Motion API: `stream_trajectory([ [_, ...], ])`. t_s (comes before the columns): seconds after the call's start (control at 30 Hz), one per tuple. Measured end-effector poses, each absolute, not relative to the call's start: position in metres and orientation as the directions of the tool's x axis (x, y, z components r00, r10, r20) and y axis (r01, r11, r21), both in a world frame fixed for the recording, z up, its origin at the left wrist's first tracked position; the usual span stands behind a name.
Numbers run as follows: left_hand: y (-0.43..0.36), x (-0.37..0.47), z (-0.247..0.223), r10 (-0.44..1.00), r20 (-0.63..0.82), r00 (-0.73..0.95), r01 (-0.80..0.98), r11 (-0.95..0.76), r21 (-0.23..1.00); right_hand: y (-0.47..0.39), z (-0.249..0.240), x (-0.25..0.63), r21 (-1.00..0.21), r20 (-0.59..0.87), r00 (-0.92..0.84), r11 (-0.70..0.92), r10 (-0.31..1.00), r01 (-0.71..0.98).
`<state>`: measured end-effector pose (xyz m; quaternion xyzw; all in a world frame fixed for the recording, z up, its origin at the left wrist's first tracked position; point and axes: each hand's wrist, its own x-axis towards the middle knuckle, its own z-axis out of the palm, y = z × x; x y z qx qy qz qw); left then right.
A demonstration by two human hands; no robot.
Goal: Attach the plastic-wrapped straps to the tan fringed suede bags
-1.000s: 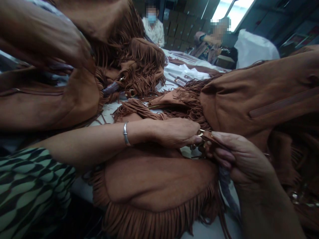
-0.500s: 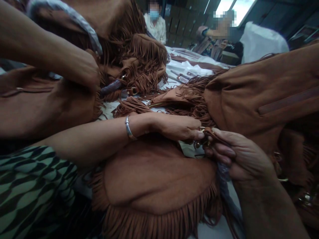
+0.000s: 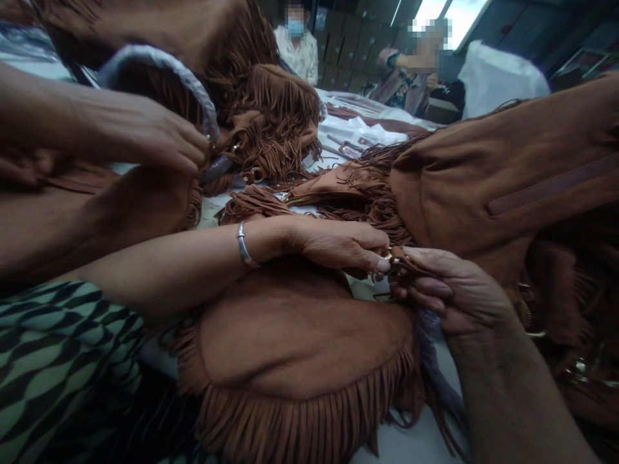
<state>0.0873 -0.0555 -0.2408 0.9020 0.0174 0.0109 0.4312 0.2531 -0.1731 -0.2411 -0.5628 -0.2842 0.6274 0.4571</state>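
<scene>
My left hand (image 3: 345, 246), with a silver bracelet (image 3: 245, 245) at the wrist, pinches gold-coloured metal hardware (image 3: 385, 255) between thumb and fingers. Facing it, my right hand (image 3: 447, 280) is closed on a brown leather strap end (image 3: 400, 261) that meets this hardware. My fingers hide exactly how the two parts join. Below both hands lies a brown fringed bag (image 3: 300, 341), its fringe hanging toward me. A plastic-wrapped strap (image 3: 432, 348) runs down beneath my right hand.
On the left, a co-worker's hand (image 3: 159, 138) is at another brown bag (image 3: 130, 200) near a wrapped handle (image 3: 193, 84). More fringed bags (image 3: 483, 167) crowd the right. Two people (image 3: 296, 48) are across the white-covered table, near a white sack (image 3: 503, 74).
My hands stay together at the hardware, with only a slight shift in view. The co-worker's hand at left has turned, and a second hand now shows at the left edge.
</scene>
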Motion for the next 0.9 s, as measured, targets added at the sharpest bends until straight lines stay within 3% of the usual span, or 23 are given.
stream_trajectory([
  [0.13,-0.055,0.086,-0.242,0.057,0.028,0.998,0.014,-0.629,0.777,-0.179,-0.234,0.247,-0.953,-0.297,0.226,-0.304,0.928,-0.004],
  [0.27,-0.050,0.085,-0.245,0.020,0.030,0.999,-0.018,-0.445,0.895,-0.189,-0.223,0.241,-0.944,-0.046,0.240,-0.120,0.970,0.306],
  [0.37,-0.048,0.086,-0.247,0.003,-0.018,1.000,0.018,-0.284,0.959,-0.193,-0.221,0.241,-0.864,0.067,0.215,-0.051,0.974,0.501],
  [0.53,-0.049,0.088,-0.252,-0.023,-0.030,0.999,0.028,-0.112,0.993,-0.192,-0.228,0.245,-0.766,0.222,0.162,0.069,0.962,0.640],
  [0.67,-0.052,0.087,-0.253,0.013,-0.052,0.999,0.052,0.028,0.998,-0.190,-0.236,0.249,-0.539,0.418,0.004,0.245,0.908,0.806],
  [0.8,-0.056,0.084,-0.251,0.038,-0.083,0.996,0.077,0.150,0.986,-0.188,-0.244,0.256,-0.356,0.442,-0.082,0.258,0.893,0.898],
  [0.9,-0.057,0.083,-0.249,0.056,-0.093,0.994,0.085,0.140,0.987,-0.186,-0.249,0.260,-0.393,0.407,-0.062,0.236,0.911,0.889],
])
